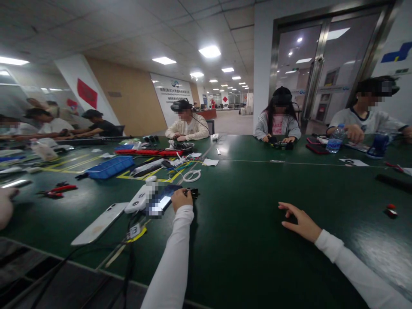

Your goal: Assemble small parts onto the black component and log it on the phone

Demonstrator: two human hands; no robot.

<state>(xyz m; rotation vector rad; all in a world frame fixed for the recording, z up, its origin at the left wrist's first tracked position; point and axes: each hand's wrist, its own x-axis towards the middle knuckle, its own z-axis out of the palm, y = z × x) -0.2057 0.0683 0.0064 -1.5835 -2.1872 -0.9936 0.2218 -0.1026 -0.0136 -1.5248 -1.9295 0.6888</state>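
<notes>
My left hand (pixel 182 199) is closed on a small black object (pixel 194 193) at the table's middle; its kind I cannot make out. Just left of that hand lies a phone (pixel 165 202) with a lit screen, beside a white case-like device (pixel 137 201). A larger white phone (pixel 100 223) rests face down nearer to me. Over the green tabletop (pixel 238 223), my right hand (pixel 301 221) hovers or rests with its fingers apart and nothing in them. A small red and black item (pixel 390 210) lies farther right.
A blue tray (pixel 110 167), red-handled pliers (pixel 61 189) and a coiled white cable (pixel 192 175) lie to the left. Black cables run off the near edge. Several people sit around the table. A water bottle (pixel 335 139) stands at the far right.
</notes>
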